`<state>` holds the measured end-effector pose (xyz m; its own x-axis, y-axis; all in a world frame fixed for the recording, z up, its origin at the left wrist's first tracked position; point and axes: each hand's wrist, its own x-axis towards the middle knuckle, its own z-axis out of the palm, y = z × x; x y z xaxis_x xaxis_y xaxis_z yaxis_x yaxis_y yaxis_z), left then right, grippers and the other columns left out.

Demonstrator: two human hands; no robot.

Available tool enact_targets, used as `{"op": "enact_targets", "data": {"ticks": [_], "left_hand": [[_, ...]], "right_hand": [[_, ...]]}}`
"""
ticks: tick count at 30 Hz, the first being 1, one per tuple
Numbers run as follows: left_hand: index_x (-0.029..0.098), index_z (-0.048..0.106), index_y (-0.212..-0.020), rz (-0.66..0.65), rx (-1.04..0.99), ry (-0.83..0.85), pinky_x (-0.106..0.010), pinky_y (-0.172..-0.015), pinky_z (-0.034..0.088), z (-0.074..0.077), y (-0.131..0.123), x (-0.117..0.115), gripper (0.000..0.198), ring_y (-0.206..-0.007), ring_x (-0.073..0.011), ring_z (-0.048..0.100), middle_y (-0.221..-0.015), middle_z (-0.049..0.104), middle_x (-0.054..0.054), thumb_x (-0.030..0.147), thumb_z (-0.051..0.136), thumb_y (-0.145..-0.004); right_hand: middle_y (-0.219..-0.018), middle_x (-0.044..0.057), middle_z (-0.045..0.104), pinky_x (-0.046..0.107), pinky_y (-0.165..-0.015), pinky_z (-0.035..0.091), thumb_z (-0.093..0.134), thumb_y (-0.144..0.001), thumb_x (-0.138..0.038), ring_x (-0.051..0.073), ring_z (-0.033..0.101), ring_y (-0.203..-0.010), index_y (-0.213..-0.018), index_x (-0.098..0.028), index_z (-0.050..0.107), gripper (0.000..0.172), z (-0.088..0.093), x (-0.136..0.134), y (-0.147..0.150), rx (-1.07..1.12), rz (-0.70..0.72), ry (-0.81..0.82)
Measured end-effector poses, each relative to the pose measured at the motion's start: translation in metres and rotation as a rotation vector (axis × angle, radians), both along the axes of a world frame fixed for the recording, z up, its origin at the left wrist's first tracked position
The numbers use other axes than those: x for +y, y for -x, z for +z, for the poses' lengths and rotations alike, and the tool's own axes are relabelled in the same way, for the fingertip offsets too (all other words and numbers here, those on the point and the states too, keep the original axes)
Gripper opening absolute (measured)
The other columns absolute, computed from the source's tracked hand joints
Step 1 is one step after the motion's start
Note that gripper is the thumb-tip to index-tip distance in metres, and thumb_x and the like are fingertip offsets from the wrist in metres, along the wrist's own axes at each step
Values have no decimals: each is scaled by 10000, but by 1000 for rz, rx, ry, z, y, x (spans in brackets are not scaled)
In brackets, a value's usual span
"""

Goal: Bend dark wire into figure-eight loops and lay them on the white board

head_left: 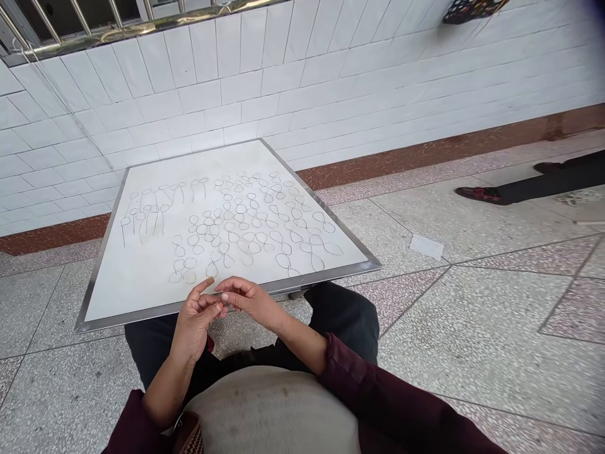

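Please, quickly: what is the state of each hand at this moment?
Left hand: half closed, fingers curled; cannot tell if it holds anything.
Right hand: fingertips drawn together, nearly pinching; cannot tell if it holds anything.

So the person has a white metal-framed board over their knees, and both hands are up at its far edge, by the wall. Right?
Not quite: the left hand and right hand are at the near edge of the white metal-framed board, by the person's body, not at the far edge. The head view shows this.
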<state>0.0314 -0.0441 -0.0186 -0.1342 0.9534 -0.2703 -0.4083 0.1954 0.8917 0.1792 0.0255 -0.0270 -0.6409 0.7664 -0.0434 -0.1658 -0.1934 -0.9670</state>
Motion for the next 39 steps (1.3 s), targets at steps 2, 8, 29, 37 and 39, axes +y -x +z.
{"op": "enact_targets", "data": {"ticks": [2, 8, 29, 37, 39], "left_hand": [[203, 565, -1265, -6, -3, 31, -257, -702, 482, 2, 1, 0, 624, -657, -107, 622, -718, 664, 29, 239, 814, -695], [197, 556, -1282, -61, -5, 96, -245, -654, 494, 0, 4, 0, 619, -657, -106, 612, -736, 644, 20, 269, 806, -720], [199, 525, -1332, -52, 86, -2, -252, -627, 431, -12, -2, -8, 601, -609, -103, 526, -705, 623, 16, 294, 735, -778], [180, 573, -1253, 306, 174, -100, -261, -661, 483, -9, 67, 27, 577, -634, -105, 579, -728, 630, 16, 336, 769, -733], [178, 584, -1240, 345, 207, -89, -285, -701, 507, -5, 89, 44, 577, -685, -120, 603, -726, 622, 17, 336, 775, -720]], "right_hand": [[-728, -24, 596, 214, -551, 372, 697, -815, -404, 82, 506, -621, -917, -174, 671, 253, 1, 1, -1, -13, 64, 15], [-661, -38, 562, 210, -547, 368, 679, -831, -414, 85, 500, -615, -857, -169, 651, 248, 1, 5, -2, 13, 114, 18], [-809, -10, 589, 218, -575, 399, 738, -764, -439, 89, 521, -658, -950, -186, 613, 338, -5, 20, -14, 45, -181, 201], [-780, 27, 614, 280, -600, 466, 575, -863, -529, 171, 597, -719, -954, -205, 622, 339, -22, 12, -29, -297, -89, -150], [-746, 29, 618, 280, -579, 461, 512, -896, -511, 166, 591, -663, -860, -213, 635, 325, -37, 6, -34, -388, -94, -254]]}}
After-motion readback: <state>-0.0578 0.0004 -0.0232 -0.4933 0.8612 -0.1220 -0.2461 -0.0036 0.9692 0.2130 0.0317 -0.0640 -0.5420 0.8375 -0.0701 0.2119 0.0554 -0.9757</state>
